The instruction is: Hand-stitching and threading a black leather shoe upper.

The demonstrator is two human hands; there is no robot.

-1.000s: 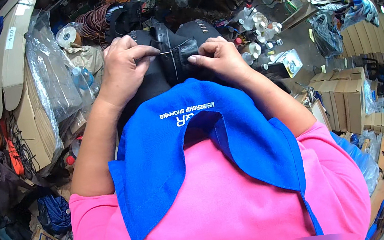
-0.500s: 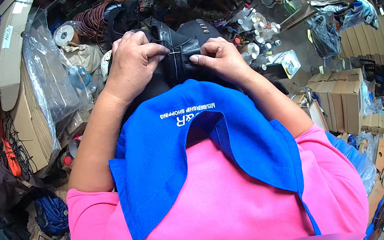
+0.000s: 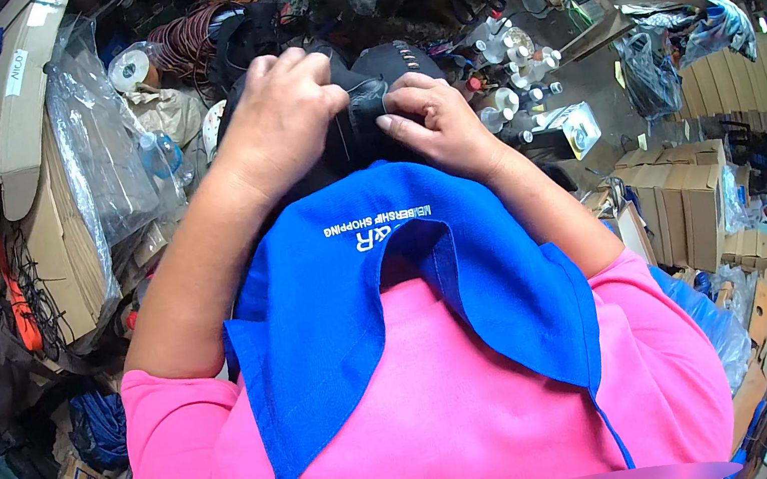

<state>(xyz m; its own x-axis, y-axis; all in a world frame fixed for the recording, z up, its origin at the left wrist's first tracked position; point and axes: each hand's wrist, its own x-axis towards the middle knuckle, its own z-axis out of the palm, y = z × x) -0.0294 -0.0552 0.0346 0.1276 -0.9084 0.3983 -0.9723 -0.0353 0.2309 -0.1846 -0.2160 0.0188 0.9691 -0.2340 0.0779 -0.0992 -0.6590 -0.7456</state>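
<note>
A black, leather-like piece (image 3: 364,101) lies between my hands, just beyond the blue apron at my chest. A thin pale thread (image 3: 343,135) runs along it. My left hand (image 3: 286,114) is closed above the piece's left side, its fingertips pinched at the thread; they are partly hidden. My right hand (image 3: 437,119) grips the right edge of the piece, with thumb near and fingers curled beyond it. Just past the hands sits a rounded black part (image 3: 384,61) with a row of light stitch-like marks. My hands cover much of the work.
Several bottles (image 3: 513,45) stand to the right of my hands. A white spool (image 3: 130,70) and coiled cord (image 3: 184,45) lie at the far left. Cardboard (image 3: 17,108) and clear plastic (image 3: 97,135) lean on the left. Stacked cardboard boxes (image 3: 670,191) stand on the right.
My left hand has risen and turned over the work, now hiding more of it. My right hand's fingers have curled more. The black piece has shifted and looks flatter.
</note>
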